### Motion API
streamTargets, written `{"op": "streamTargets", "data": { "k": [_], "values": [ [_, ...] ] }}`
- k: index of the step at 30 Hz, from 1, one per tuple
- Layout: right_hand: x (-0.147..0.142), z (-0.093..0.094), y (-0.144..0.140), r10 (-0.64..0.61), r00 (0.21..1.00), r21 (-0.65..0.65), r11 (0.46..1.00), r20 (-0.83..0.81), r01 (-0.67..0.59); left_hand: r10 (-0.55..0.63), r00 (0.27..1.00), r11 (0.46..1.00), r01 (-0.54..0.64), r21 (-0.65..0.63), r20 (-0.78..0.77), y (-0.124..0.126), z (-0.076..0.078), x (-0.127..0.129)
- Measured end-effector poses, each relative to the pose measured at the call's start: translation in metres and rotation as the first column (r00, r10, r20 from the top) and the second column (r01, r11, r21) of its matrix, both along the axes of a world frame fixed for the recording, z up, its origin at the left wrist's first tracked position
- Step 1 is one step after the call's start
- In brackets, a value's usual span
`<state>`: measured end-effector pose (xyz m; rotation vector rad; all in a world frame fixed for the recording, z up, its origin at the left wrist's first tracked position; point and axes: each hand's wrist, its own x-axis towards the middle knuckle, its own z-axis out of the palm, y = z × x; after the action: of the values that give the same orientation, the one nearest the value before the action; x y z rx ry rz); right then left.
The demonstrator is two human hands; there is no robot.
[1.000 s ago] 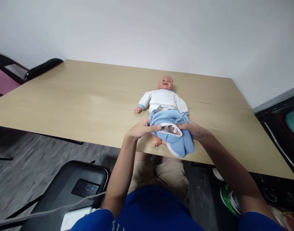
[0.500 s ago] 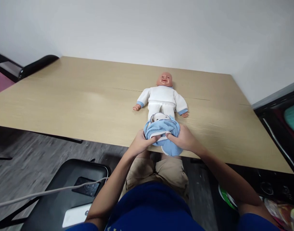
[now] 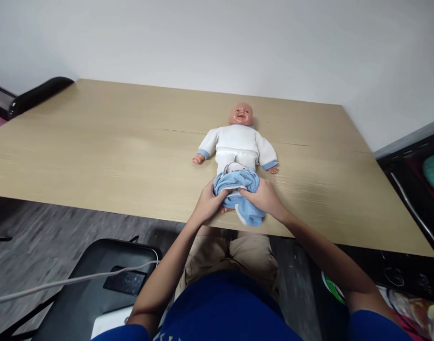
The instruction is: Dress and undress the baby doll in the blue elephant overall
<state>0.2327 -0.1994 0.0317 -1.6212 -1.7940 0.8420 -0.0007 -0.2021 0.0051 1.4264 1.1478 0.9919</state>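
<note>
The room is bright, with soft, even light. The white wall (image 3: 217, 42) looks smooth and a little grey near the corners. The counter (image 3: 96, 142) is well lit and shows no glare, and its wood lines are easy to see. The doll (image 3: 238, 142) is sharp and clear, with only a thin, pale shadow beside it. Under the counter it is much darker. The floor (image 3: 42, 241) at the left looks smeared and blurry. The counter's edges bend and spread wide toward the sides, so the picture is stretched there. The blue shirt (image 3: 220, 308) at the bottom is soft and out of focus.
</note>
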Motion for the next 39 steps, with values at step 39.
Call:
{"op": "streamTargets", "data": {
  "k": [39],
  "values": [
    [-0.021,0.025,-0.013,0.207,0.942,0.03,0.974,0.262,-0.223,-0.028,0.921,0.998,0.005,-0.061,-0.388,-0.039,0.009,-0.035]
  ]
}}
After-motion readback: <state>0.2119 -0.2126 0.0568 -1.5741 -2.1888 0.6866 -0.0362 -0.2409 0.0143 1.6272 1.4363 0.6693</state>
